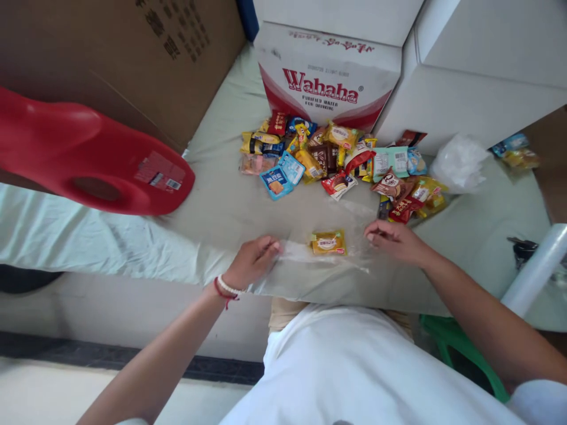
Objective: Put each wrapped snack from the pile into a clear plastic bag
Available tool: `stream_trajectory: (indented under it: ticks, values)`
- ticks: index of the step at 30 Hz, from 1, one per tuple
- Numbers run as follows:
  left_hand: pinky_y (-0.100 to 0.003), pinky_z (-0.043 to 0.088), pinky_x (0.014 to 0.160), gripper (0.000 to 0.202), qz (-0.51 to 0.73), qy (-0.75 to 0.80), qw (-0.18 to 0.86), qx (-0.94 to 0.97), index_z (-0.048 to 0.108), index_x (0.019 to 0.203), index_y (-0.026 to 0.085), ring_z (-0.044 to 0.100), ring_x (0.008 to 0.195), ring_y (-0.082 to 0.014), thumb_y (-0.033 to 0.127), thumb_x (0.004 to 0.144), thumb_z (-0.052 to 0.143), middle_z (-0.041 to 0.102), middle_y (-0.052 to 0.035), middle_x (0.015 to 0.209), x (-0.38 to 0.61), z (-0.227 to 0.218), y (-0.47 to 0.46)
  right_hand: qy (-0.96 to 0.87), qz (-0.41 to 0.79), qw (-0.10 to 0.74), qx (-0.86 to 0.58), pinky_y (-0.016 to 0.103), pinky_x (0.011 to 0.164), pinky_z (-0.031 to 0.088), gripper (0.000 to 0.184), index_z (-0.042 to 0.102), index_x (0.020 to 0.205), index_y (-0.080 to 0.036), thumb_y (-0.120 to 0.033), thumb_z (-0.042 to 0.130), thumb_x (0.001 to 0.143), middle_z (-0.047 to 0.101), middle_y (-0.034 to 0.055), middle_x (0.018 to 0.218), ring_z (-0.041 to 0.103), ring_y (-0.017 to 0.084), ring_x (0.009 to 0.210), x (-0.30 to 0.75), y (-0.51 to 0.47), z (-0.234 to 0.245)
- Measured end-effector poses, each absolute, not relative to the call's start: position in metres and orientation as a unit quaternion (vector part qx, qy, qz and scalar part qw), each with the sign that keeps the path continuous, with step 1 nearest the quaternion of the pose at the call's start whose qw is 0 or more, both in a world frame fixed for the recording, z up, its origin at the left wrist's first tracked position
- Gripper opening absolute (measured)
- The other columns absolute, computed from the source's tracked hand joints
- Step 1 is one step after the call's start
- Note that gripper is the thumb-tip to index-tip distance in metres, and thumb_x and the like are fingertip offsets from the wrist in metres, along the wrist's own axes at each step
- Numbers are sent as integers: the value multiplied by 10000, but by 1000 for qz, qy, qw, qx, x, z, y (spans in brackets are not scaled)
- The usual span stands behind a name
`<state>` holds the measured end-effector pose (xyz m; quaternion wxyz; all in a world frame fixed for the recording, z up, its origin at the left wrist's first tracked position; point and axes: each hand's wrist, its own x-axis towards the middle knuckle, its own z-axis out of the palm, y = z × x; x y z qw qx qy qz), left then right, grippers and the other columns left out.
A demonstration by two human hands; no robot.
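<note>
A clear plastic bag (354, 221) lies flat on the pale green cloth near the table's front edge. A yellow snack packet (328, 242) sits inside or on it. My left hand (253, 260) is closed, pinching the bag's left end. My right hand (394, 239) is curled on the bag's right side, fingers pressed together on the film. A heap of several wrapped snacks (332, 159) lies just beyond the bag.
A Wahaha carton (330, 77) and white boxes (478, 71) stand at the back. A brown cardboard box (146, 65) and a red plastic stool (88, 159) are at the left. A crumpled clear bag (458, 162), a film roll (535, 268) and a green chair (456, 348) are right.
</note>
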<state>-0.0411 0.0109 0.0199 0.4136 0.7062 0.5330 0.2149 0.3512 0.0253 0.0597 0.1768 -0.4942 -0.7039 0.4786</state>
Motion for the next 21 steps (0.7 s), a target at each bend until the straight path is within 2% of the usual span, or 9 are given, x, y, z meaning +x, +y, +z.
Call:
stream_trajectory:
  ticks: [3, 5, 6, 9, 13, 15, 17, 19, 21]
  values:
    - [-312, 540, 752, 404, 243, 534, 435, 683, 685, 892, 211, 703, 820, -203, 528, 993, 456, 749, -56, 869, -32, 18, 25, -769, 389, 180, -474, 332, 739, 507, 445, 655, 1032, -185, -612, 637, 907, 681, 80, 940, 626, 218, 836, 344, 29, 73]
    - [-327, 544, 799, 399, 265, 528, 435, 680, 688, 895, 210, 712, 926, -220, 520, 994, 458, 756, -82, 977, -29, 15, 28, -819, 321, 153, -450, 415, 891, 501, 552, 652, 1184, -186, -594, 747, 825, 680, 133, 1122, 612, 284, 1012, 337, 18, 75]
    - [-330, 543, 811, 397, 274, 526, 431, 680, 689, 879, 210, 710, 976, -228, 513, 994, 460, 754, -90, 1009, -28, 13, 28, -829, 301, 140, -450, 442, 922, 491, 544, 646, 1225, -188, -561, 742, 840, 681, 145, 1149, 603, 302, 1049, 334, 11, 73]
    - [-333, 531, 846, 367, 308, 536, 398, 678, 680, 816, 211, 687, 1074, -235, 473, 989, 491, 744, -95, 999, -26, 8, 27, -791, 320, 148, -500, 404, 828, 511, 302, 689, 1081, -202, -446, 539, 985, 715, 113, 971, 637, 265, 927, 330, 0, 56]
    - [-312, 523, 772, 279, 353, 573, 347, 653, 652, 775, 202, 675, 920, -192, 408, 942, 566, 722, -86, 992, -21, 1, 28, -685, 400, 146, -591, 297, 585, 470, 366, 678, 960, -201, -519, 498, 979, 669, 43, 743, 615, 197, 651, 337, 18, 40]
    - [-295, 516, 722, 253, 359, 597, 333, 636, 646, 773, 197, 657, 851, -173, 393, 922, 590, 712, -80, 987, -17, -2, 28, -685, 350, 152, -620, 302, 593, 470, 384, 691, 977, -191, -522, 498, 980, 666, 49, 744, 611, 199, 653, 339, 37, 47]
    - [-286, 518, 720, 238, 369, 606, 324, 626, 652, 783, 194, 649, 863, -169, 385, 916, 601, 701, -77, 989, -13, -2, 27, -742, 258, 173, -595, 358, 719, 512, 338, 718, 1024, -187, -451, 511, 985, 697, 94, 892, 636, 231, 795, 337, 58, 59]
    - [-281, 525, 729, 214, 391, 596, 317, 626, 663, 808, 195, 646, 909, -172, 370, 919, 611, 687, -75, 1001, -11, 0, 24, -830, 202, 155, -496, 441, 890, 510, 270, 736, 1125, -210, -330, 569, 950, 685, 128, 1139, 616, 279, 1008, 330, 77, 69]
    - [-283, 536, 740, 183, 415, 574, 304, 637, 677, 830, 199, 641, 952, -178, 350, 920, 627, 671, -76, 1022, -11, 5, 20, -902, 196, 91, -375, 506, 1026, 457, 385, 717, 1250, -255, -226, 647, 872, 602, 116, 1365, 540, 316, 1192, 317, 95, 72]
